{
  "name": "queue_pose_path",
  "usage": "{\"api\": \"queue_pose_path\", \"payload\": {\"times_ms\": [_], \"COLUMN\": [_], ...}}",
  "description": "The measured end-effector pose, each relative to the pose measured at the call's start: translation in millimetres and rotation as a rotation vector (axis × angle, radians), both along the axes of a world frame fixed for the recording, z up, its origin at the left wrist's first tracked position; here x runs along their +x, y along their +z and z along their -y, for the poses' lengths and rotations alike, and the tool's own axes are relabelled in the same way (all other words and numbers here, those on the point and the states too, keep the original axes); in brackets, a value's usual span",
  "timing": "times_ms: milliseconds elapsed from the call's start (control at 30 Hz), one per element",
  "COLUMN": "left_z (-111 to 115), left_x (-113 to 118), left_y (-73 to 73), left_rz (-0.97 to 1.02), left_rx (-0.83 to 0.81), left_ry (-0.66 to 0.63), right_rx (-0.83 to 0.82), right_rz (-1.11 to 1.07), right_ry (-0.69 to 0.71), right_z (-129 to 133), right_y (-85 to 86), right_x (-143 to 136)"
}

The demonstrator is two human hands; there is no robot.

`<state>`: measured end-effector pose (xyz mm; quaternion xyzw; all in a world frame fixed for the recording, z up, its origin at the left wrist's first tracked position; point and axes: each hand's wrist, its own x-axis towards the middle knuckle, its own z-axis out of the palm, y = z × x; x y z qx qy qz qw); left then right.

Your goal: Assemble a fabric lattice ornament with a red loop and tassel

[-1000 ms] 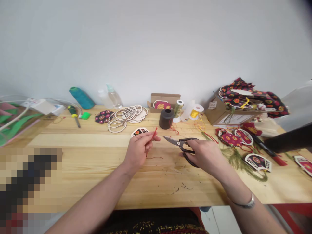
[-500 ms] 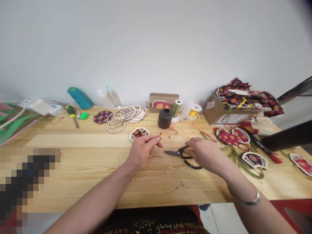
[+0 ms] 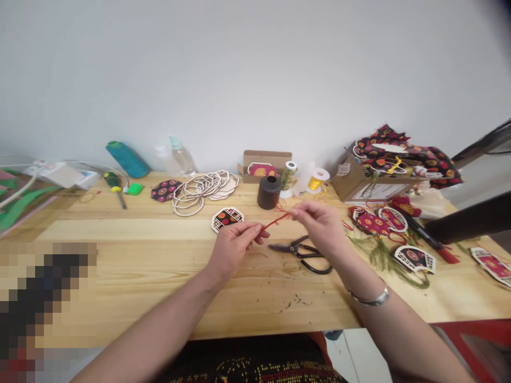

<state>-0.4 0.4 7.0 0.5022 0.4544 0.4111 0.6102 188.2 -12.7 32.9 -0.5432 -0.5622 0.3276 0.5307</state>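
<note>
A thin red cord (image 3: pixel 275 220) stretches between my two hands above the table. My left hand (image 3: pixel 240 239) pinches its lower end between thumb and fingertips. The upper end is in the closed fingers of my right hand (image 3: pixel 317 221). Below my right hand lies a pair of black-handled scissors (image 3: pixel 293 248), untouched, its blades pointing left. Just behind my left hand rests an octagonal ornament (image 3: pixel 227 218) with a pale fretwork frame and dark patterned fabric; my hand overlaps its lower edge in the view.
A black thread cone (image 3: pixel 269 194), a green spool (image 3: pixel 288 178) and a yellow spool (image 3: pixel 315 183) stand at the back. Pale cut-out frames (image 3: pixel 199 192) lie left of them. A cardboard box (image 3: pixel 355 181) of fabric pieces sits right, near a black post (image 3: pixel 471 221) and a fan-shaped ornament (image 3: pixel 415 259).
My right hand has moved up and left from beside the scissors to the red cord, which it now grips. The scissors show more fully. My left hand has hardly moved.
</note>
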Motion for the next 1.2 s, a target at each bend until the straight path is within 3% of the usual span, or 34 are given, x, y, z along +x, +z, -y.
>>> {"api": "queue_pose_path", "payload": {"times_ms": [100, 233, 300, 400, 500, 700, 767, 833, 900, 967, 1067, 1200], "left_z": [0, 4, 5, 5, 8, 40, 48, 46, 36, 21, 0, -13], "left_x": [-1, 0, -1, -4, -10, -34, -45, -52, -49, -34, -4, 19], "left_y": [2.1, 3.9, 6.7, 14.5, 17.5, -1.3, 4.8, 18.8, 30.6, 30.9, 9.3, -18.8], "left_rz": [-0.043, -0.151, -0.248, -0.461, -0.713, -0.986, -0.902, -0.727, -0.599, -0.609, -0.721, -0.671], "left_rx": [0.088, 0.176, 0.305, 0.603, 0.713, 0.634, 0.555, 0.372, 0.288, 0.372, 0.612, 0.811], "left_ry": [0.002, -0.18, -0.207, -0.138, -0.108, -0.48, -0.673, -0.862, -0.851, -0.657, -0.545, -0.591], "right_rx": [0.153, 0.294, 0.328, 0.348, 0.35, 0.31, 0.273, 0.228, 0.194, 0.182, 0.175, 0.147], "right_rz": [-0.09, -0.106, -0.087, -0.023, 0.066, -0.009, -0.055, -0.113, -0.175, -0.215, -0.22, -0.189], "right_ry": [-0.236, -0.403, -0.42, -0.386, -0.347, -0.256, -0.211, -0.14, -0.076, -0.054, -0.057, -0.057], "right_z": [6, 16, 21, 29, 38, 47, 49, 51, 51, 51, 49, 45], "right_y": [19.3, 34.1, 38.3, 43.8, 47.8, 44.7, 41.5, 38.7, 36.8, 35.7, 34.2, 29.6], "right_x": [21, 36, 36, 29, 22, 23, 27, 29, 30, 28, 22, 19]}}
